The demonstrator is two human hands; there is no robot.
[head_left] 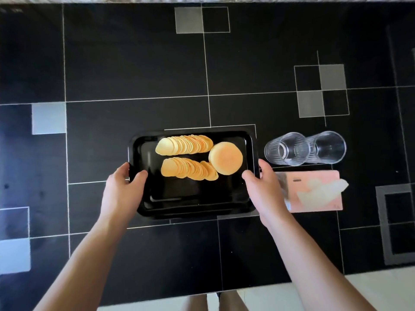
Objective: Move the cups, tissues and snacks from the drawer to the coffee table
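Both hands gripped the snack tray (249,140) by its short ends, left hand (122,187) and right hand (261,187) opposite, long axis sideways; glasses (305,149) and tissues (314,191) just right.

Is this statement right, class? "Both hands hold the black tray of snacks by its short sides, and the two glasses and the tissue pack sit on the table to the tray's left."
Not quite. The head view shows the two glasses and the tissue pack to the right of the black tray, not its left. The rest holds: the left hand and right hand grip its short sides, with snacks on it.
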